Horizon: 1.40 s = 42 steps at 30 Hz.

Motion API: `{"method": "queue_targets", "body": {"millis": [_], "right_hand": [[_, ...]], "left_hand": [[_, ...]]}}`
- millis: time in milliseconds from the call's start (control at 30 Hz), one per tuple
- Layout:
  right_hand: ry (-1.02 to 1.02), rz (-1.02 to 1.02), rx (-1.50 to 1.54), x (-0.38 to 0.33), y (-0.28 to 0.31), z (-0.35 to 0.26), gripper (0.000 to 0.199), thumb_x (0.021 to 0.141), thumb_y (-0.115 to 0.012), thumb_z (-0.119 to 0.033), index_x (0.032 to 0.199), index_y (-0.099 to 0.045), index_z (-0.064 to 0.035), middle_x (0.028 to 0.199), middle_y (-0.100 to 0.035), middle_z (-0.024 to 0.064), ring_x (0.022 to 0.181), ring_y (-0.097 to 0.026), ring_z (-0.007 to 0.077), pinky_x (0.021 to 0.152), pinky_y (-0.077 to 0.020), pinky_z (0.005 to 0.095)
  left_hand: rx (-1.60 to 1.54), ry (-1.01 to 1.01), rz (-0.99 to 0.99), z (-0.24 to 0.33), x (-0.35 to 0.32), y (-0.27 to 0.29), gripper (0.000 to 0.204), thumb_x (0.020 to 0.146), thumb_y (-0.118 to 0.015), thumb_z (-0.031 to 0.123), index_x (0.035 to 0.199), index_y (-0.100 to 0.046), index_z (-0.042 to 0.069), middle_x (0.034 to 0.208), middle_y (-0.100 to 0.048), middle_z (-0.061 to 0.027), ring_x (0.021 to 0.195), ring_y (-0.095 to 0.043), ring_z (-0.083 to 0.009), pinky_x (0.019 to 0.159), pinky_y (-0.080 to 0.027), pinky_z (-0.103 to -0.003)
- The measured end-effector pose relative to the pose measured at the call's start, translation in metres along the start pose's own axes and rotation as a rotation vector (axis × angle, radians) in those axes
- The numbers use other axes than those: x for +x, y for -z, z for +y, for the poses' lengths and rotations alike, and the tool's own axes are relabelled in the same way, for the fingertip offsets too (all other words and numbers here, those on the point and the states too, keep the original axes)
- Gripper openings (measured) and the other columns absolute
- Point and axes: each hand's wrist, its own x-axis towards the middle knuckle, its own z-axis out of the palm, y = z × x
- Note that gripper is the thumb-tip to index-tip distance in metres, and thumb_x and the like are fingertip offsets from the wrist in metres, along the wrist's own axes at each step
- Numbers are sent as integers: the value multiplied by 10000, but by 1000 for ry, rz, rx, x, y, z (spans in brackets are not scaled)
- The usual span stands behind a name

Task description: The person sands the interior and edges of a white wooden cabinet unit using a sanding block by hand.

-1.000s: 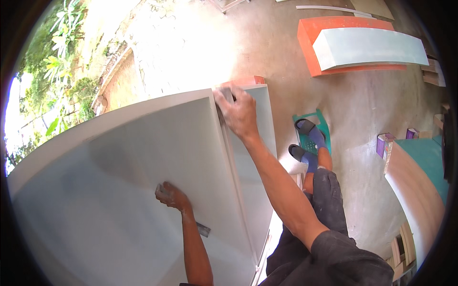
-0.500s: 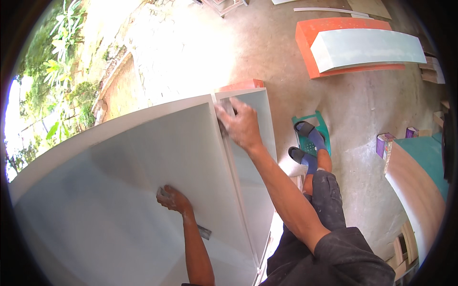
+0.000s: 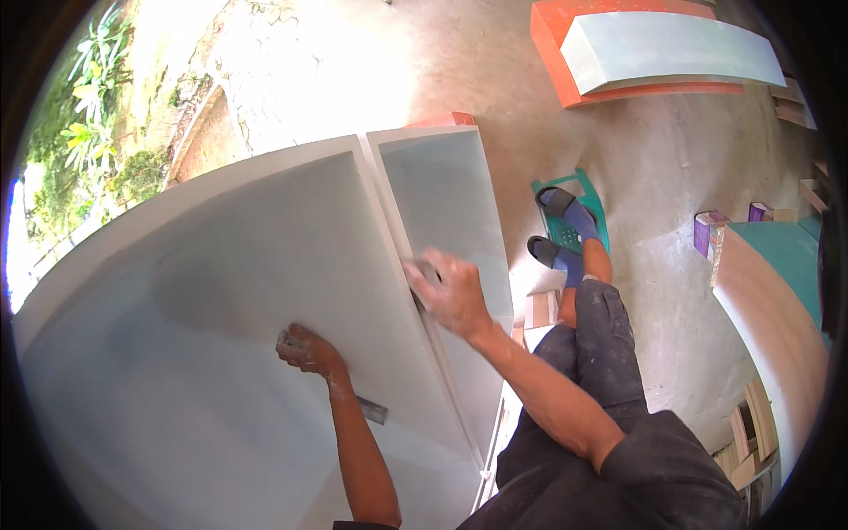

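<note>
A large pale grey cabinet [image 3: 221, 371] with raised, lighter edges lies below me. My right hand [image 3: 452, 296] is on the narrow divider [image 3: 386, 216] between its wide and narrow compartments. The fingers are curled round a grey sanding pad [image 3: 419, 302], mostly hidden under them. Inside the wide compartment is my left hand [image 3: 309, 352], dusty white, closed round something greyish that I cannot make out. A flat grey strip [image 3: 373, 410] lies beside my left forearm on the panel.
My feet in dark sandals rest on a green plastic stool [image 3: 565, 231]. An orange piece with a pale top [image 3: 667, 53] stands at the far right. Nearer on the right is a curved pale panel with a teal top [image 3: 777, 256], with wood offcuts [image 3: 751, 433] below it.
My right hand has slid along the divider toward me with the pad. My left hand has shifted slightly left and away. The whole view has tilted a little.
</note>
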Motion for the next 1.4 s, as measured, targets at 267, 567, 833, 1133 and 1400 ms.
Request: {"method": "queue_targets", "body": {"millis": [267, 567, 833, 1133, 1400], "right_hand": [[233, 196, 72, 67, -15, 1, 239, 931, -708, -217, 910, -651, 14, 723, -603, 218, 581, -532, 345, 571, -467, 397], [-19, 43, 55, -44, -3, 4, 199, 905, -743, -168, 912, -686, 22, 748, -662, 194, 583, -576, 302, 592, -489, 390], [4, 76, 147, 70, -13, 0, 268, 933, -711, -248, 926, -685, 18, 721, -652, 205, 598, -571, 331, 592, -494, 393], [-121, -30, 5, -92, 2, 18, 254, 923, -723, -211, 845, -683, 27, 743, -671, 198, 615, -629, 343, 603, -516, 397], [-3, 7, 52, 1, -5, 14, 281, 949, -701, -242, 864, -664, 23, 717, -659, 189, 589, -623, 289, 582, -493, 379]], "left_hand": [[-146, 12, -50, 12, -10, 9, 586, 1011, -446, 472, 1363, -440, 4, 1387, -398, -181, 1279, -410, -360, 991, -450, -504], [15, 32, -31, 8, -4, 7, 588, 1002, -433, 497, 1345, -448, 19, 1378, -403, -178, 1275, -426, -367, 987, -458, -527], [-79, 14, -40, 15, -12, 6, 591, 988, -439, 490, 1341, -450, 15, 1381, -401, -179, 1282, -423, -369, 1016, -447, -545], [-2, 14, 4, 5, -3, 2, 588, 975, -483, 496, 1337, -472, 33, 1378, -438, -161, 1287, -428, -359, 1006, -444, -546], [-24, 7, -3, 3, -4, 2, 610, 975, -456, 525, 1324, -478, 24, 1367, -442, -157, 1273, -444, -360, 1015, -440, -538]]}}
